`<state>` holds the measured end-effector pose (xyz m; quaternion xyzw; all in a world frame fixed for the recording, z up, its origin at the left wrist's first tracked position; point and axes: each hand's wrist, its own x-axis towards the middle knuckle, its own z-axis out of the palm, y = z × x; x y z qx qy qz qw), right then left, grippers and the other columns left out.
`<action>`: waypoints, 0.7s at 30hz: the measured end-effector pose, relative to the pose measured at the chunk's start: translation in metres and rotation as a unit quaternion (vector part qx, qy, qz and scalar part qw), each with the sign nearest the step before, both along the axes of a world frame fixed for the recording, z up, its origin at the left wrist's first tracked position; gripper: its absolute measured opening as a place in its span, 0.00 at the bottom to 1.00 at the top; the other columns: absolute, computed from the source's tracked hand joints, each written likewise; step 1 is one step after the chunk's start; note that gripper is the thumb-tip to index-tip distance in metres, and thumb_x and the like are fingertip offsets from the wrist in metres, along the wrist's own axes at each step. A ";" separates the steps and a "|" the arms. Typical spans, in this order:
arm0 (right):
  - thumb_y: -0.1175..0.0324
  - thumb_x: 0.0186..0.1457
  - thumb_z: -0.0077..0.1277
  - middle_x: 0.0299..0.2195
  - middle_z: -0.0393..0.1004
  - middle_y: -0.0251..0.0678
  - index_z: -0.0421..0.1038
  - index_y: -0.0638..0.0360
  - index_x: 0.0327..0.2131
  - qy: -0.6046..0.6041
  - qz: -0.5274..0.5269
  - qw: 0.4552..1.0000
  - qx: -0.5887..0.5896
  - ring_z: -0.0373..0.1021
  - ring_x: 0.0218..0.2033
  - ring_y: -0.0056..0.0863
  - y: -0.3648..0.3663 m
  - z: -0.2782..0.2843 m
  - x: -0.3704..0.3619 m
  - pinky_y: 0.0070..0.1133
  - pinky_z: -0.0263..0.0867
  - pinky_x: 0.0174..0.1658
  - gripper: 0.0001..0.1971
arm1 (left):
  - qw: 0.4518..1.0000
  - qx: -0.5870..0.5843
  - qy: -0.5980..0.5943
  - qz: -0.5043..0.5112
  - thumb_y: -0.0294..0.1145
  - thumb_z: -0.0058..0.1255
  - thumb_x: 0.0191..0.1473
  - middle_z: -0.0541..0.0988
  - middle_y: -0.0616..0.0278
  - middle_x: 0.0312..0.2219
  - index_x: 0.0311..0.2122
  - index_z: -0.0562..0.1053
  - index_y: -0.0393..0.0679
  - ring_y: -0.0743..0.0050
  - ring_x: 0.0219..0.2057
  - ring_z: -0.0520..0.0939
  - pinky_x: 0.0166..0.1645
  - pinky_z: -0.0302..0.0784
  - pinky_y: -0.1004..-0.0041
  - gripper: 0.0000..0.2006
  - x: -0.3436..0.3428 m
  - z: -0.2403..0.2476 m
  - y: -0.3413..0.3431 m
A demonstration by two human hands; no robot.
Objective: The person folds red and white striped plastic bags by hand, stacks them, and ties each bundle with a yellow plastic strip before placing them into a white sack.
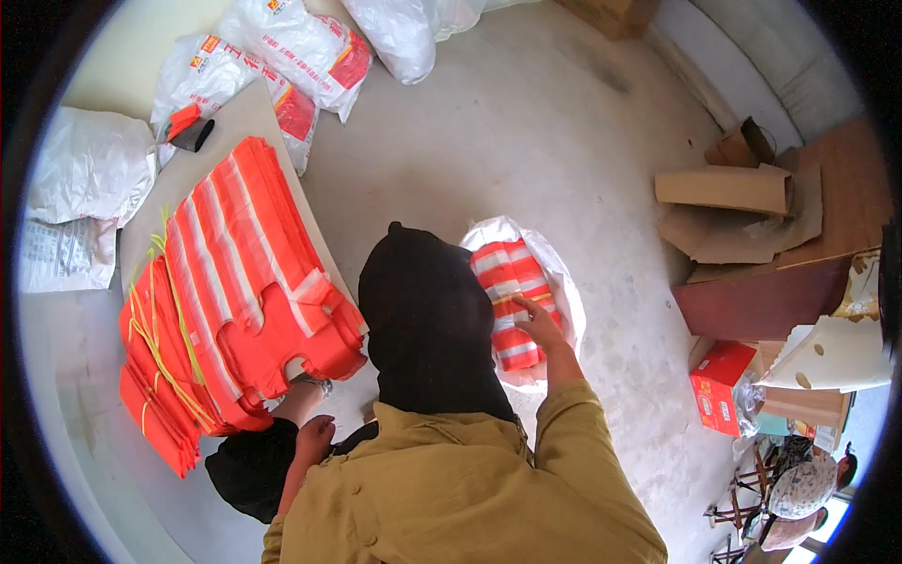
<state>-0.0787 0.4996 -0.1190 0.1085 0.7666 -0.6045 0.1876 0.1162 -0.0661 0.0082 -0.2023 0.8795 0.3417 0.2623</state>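
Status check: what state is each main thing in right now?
Striped bundle: folded, inside white sack
White sack: open
Right hand: fingers parted, at the bundle
Left hand: fingers curled
Striped vests: stacked flat
Yellow cords: draped over red stack
Red stack: folded
Cardboard box: open

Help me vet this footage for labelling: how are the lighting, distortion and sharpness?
Head view: soft, fairly even light on the grey floor; strong fisheye bending and dark corners at the rim; bright glare at lower right; black trousers show little detail; striped red vests and right hand look fairly sharp.
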 end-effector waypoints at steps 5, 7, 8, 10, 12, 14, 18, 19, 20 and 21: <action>0.81 0.48 0.51 0.55 0.71 0.47 0.67 0.52 0.59 0.066 0.021 0.995 0.065 0.67 0.58 0.40 -0.012 -0.019 0.012 0.26 0.62 0.60 0.32 | 1.000 0.026 0.002 -0.012 0.37 0.55 0.56 0.82 0.53 0.32 0.45 0.79 0.41 0.64 0.33 0.83 0.41 0.77 0.69 0.15 -0.012 0.017 0.013; 0.80 0.49 0.51 0.56 0.70 0.48 0.67 0.53 0.59 0.094 0.004 0.993 0.067 0.66 0.59 0.42 -0.018 -0.019 0.013 0.28 0.61 0.61 0.31 | 0.997 -0.028 0.030 -0.070 0.37 0.55 0.56 0.82 0.53 0.32 0.45 0.79 0.41 0.64 0.33 0.83 0.41 0.77 0.69 0.15 -0.016 0.023 0.017; 0.78 0.49 0.52 0.57 0.69 0.50 0.65 0.52 0.61 0.111 0.004 0.986 0.125 0.64 0.60 0.45 -0.019 -0.016 0.017 0.29 0.60 0.62 0.32 | 0.997 -0.027 0.029 -0.072 0.37 0.55 0.56 0.82 0.53 0.32 0.45 0.79 0.41 0.64 0.33 0.83 0.41 0.77 0.69 0.15 -0.017 0.021 0.016; 0.76 0.50 0.54 0.57 0.68 0.52 0.63 0.52 0.62 0.126 0.012 0.976 0.179 0.63 0.61 0.47 -0.034 0.010 0.024 0.30 0.60 0.63 0.33 | 0.997 -0.031 0.036 -0.066 0.38 0.54 0.57 0.82 0.52 0.32 0.45 0.79 0.42 0.63 0.34 0.83 0.41 0.78 0.68 0.15 -0.008 0.018 0.012; 0.71 0.49 0.59 0.57 0.67 0.56 0.56 0.51 0.66 -0.011 -0.042 0.980 0.193 0.64 0.60 0.50 -0.048 0.060 0.035 0.34 0.61 0.62 0.39 | 0.998 -0.030 0.030 -0.055 0.38 0.54 0.57 0.83 0.52 0.33 0.46 0.79 0.42 0.62 0.34 0.83 0.41 0.78 0.67 0.15 -0.007 0.017 0.013; 0.68 0.48 0.61 0.57 0.67 0.56 0.53 0.50 0.67 0.003 -0.052 0.983 0.173 0.65 0.59 0.50 -0.041 0.037 0.060 0.35 0.62 0.61 0.42 | 0.998 -0.027 0.026 -0.050 0.39 0.53 0.57 0.83 0.52 0.33 0.46 0.79 0.42 0.60 0.35 0.84 0.41 0.78 0.66 0.15 -0.010 0.015 0.013; 0.64 0.48 0.63 0.57 0.67 0.57 0.49 0.50 0.68 -0.097 -0.094 0.981 0.142 0.69 0.56 0.49 -0.024 0.030 0.076 0.38 0.64 0.58 0.46 | 0.995 -0.035 0.045 -0.079 0.38 0.53 0.57 0.83 0.52 0.32 0.45 0.79 0.42 0.60 0.34 0.83 0.40 0.78 0.66 0.15 -0.010 0.012 0.011; 0.64 0.48 0.63 0.57 0.67 0.57 0.49 0.50 0.68 -0.101 -0.095 0.980 0.141 0.69 0.56 0.49 -0.025 0.030 0.077 0.38 0.64 0.58 0.46 | 0.993 -0.033 0.057 -0.094 0.37 0.53 0.57 0.83 0.52 0.32 0.45 0.79 0.42 0.60 0.34 0.83 0.40 0.78 0.67 0.14 -0.009 0.012 0.009; 0.64 0.48 0.63 0.57 0.67 0.54 0.51 0.49 0.68 -0.102 -0.075 0.972 0.200 0.68 0.56 0.48 -0.029 0.032 0.077 0.39 0.64 0.58 0.45 | 0.993 -0.034 0.054 -0.095 0.37 0.53 0.57 0.83 0.52 0.32 0.45 0.79 0.42 0.60 0.34 0.83 0.40 0.78 0.67 0.14 -0.006 0.007 0.006; 0.64 0.48 0.63 0.57 0.67 0.50 0.53 0.49 0.67 -0.102 -0.052 0.960 0.257 0.68 0.56 0.47 -0.033 0.035 0.074 0.39 0.64 0.57 0.44 | 0.997 -0.012 0.047 -0.063 0.37 0.53 0.57 0.83 0.52 0.32 0.45 0.79 0.41 0.60 0.33 0.83 0.40 0.78 0.67 0.14 -0.002 -0.001 0.001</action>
